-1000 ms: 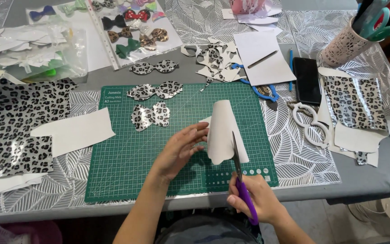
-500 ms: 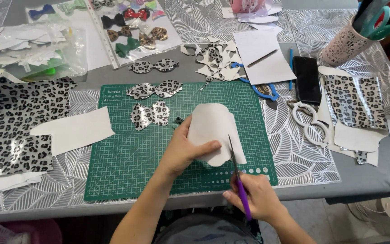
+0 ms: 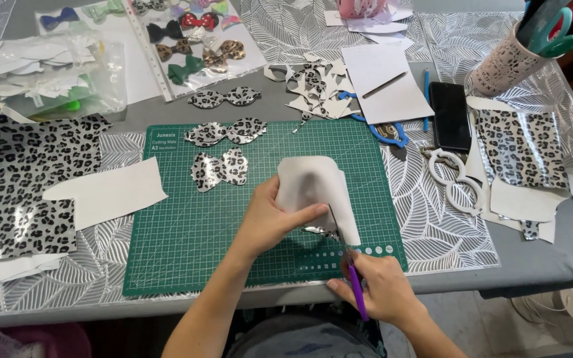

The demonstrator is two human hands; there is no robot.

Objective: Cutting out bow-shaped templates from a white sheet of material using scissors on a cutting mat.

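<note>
My left hand [image 3: 270, 222] holds a curled white-backed sheet [image 3: 313, 189] above the green cutting mat [image 3: 187, 238], thumb pressed on its lower edge. My right hand [image 3: 379, 288] grips purple-handled scissors [image 3: 351, 282] at the mat's front right; the blades meet the sheet's lower right edge. Three cut leopard-print bow shapes lie on and just behind the mat: one [image 3: 219, 169], a second [image 3: 225, 131] and a third [image 3: 225, 97].
Leopard-print sheets lie at left [image 3: 21, 185] and right [image 3: 522, 146]. A white scrap [image 3: 104, 192], a black phone [image 3: 450, 115], a white ring template [image 3: 457, 178], blue scissors [image 3: 386, 129], paper with a pencil [image 3: 386, 83], a tool cup [image 3: 505, 63] and sleeved bows [image 3: 193, 40] surround the mat.
My left hand has turned the sheet and drawn it lower and closer. The scissors have moved up into the sheet's lower edge.
</note>
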